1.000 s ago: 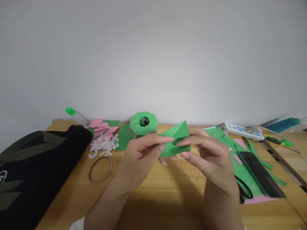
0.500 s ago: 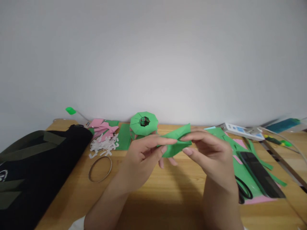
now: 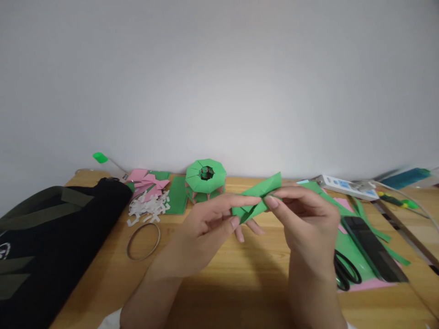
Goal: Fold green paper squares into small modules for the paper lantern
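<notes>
Over the wooden table [image 3: 226, 267], my left hand [image 3: 206, 233] holds one folded green paper [image 3: 265, 186] with thumb and fingers while my right hand [image 3: 307, 219] pinches its right end; uneven pressure could crease it crookedly. Left to right, I count one black bag [image 3: 85, 233], one ring [image 3: 159, 237], one round green model [image 3: 195, 180], one power strip [image 3: 343, 185], one phone [image 3: 372, 246].

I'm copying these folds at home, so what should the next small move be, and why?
I'd probably have the right hand press the lower flap of the folded green paper flat. That flap seems to stand apart from the upper layer, its thumb rests near the paper's right end, and the left hand steadies the other end.
</notes>
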`<control>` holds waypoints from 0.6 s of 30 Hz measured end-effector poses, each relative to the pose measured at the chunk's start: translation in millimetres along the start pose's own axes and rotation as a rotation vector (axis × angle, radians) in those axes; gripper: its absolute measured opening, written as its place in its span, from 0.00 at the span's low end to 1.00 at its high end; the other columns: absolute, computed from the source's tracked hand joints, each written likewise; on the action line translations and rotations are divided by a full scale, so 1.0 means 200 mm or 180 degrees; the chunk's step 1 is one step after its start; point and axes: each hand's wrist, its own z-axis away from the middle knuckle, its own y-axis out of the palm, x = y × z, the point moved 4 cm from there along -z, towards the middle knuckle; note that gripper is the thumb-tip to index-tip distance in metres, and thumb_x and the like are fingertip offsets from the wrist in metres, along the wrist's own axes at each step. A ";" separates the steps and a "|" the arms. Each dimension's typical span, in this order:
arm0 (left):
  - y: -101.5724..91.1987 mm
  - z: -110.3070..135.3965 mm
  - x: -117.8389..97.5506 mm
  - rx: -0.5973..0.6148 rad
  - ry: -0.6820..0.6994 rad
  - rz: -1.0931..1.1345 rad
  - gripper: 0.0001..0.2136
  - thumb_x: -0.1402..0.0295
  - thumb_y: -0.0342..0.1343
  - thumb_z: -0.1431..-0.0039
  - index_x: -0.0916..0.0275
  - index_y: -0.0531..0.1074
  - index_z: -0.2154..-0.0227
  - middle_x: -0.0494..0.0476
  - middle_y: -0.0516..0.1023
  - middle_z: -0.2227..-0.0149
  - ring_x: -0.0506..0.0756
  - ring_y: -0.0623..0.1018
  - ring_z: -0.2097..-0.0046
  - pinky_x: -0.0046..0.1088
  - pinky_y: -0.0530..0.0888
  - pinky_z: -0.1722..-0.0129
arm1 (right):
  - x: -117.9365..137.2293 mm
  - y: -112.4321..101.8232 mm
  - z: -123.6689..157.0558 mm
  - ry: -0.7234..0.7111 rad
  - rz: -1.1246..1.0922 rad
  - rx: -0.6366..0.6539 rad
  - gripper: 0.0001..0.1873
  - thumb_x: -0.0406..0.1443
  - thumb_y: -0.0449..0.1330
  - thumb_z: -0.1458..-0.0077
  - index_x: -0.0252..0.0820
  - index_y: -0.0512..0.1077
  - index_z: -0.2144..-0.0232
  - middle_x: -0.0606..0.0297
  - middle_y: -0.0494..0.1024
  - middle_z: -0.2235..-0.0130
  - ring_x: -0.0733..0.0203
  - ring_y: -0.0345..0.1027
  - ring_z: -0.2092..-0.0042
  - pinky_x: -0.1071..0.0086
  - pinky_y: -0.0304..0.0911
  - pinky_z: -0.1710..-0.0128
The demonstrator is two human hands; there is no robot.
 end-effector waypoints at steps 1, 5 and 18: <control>0.00 0.00 0.00 0.0015 -0.0001 -0.0015 0.19 0.78 0.50 0.37 0.49 0.76 0.52 0.52 0.80 0.64 0.50 0.80 0.62 0.21 0.73 0.66 | 0.00 0.00 0.00 0.0016 0.0003 -0.0019 0.08 0.29 0.68 0.53 0.48 0.79 0.70 0.69 0.80 0.71 0.65 0.73 0.71 0.72 0.69 0.72; -0.01 0.00 0.00 0.0129 0.0069 -0.0056 0.20 0.79 0.48 0.38 0.50 0.75 0.50 0.54 0.79 0.63 0.52 0.79 0.60 0.23 0.74 0.65 | -0.01 -0.01 0.00 0.0055 0.0052 -0.0072 0.07 0.29 0.69 0.53 0.47 0.78 0.71 0.69 0.80 0.72 0.66 0.72 0.72 0.72 0.69 0.73; 0.01 -0.01 0.06 -0.1223 0.0464 -0.0253 0.11 0.74 0.61 0.45 0.53 0.80 0.62 0.51 0.79 0.61 0.52 0.79 0.59 0.23 0.77 0.61 | 0.00 0.02 0.03 0.0180 -0.0046 -0.0389 0.08 0.28 0.68 0.53 0.45 0.78 0.71 0.70 0.78 0.74 0.68 0.72 0.74 0.75 0.70 0.75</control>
